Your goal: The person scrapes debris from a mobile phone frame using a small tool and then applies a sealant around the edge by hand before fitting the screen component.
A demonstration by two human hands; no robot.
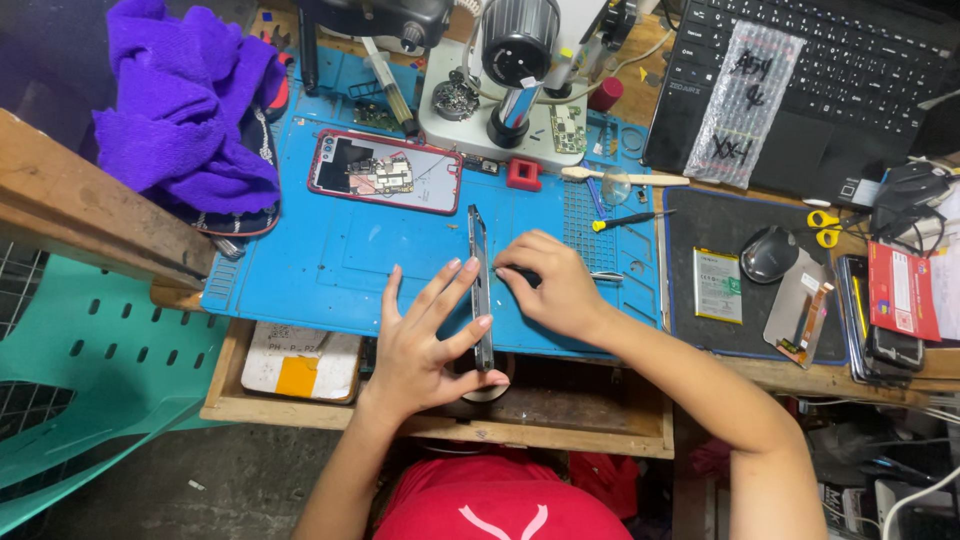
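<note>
My left hand (425, 335) holds a dark phone (481, 285) upright on its long edge over the blue work mat (300, 255), fingers spread along its left face and thumb under its near end. My right hand (548, 285) is closed on a thin dark tool (525, 278) whose tip touches the phone's right side. An opened red-framed phone (385, 172) with bare circuit parts lies flat farther back on the mat.
A microscope (515, 65) stands at the mat's back edge. A laptop (800, 90) with a bubble bag is at the back right. A battery (717, 285), mouse (768, 253), scissors (825, 225) and screwdriver (630, 220) lie to the right. A purple cloth (185, 100) sits at left.
</note>
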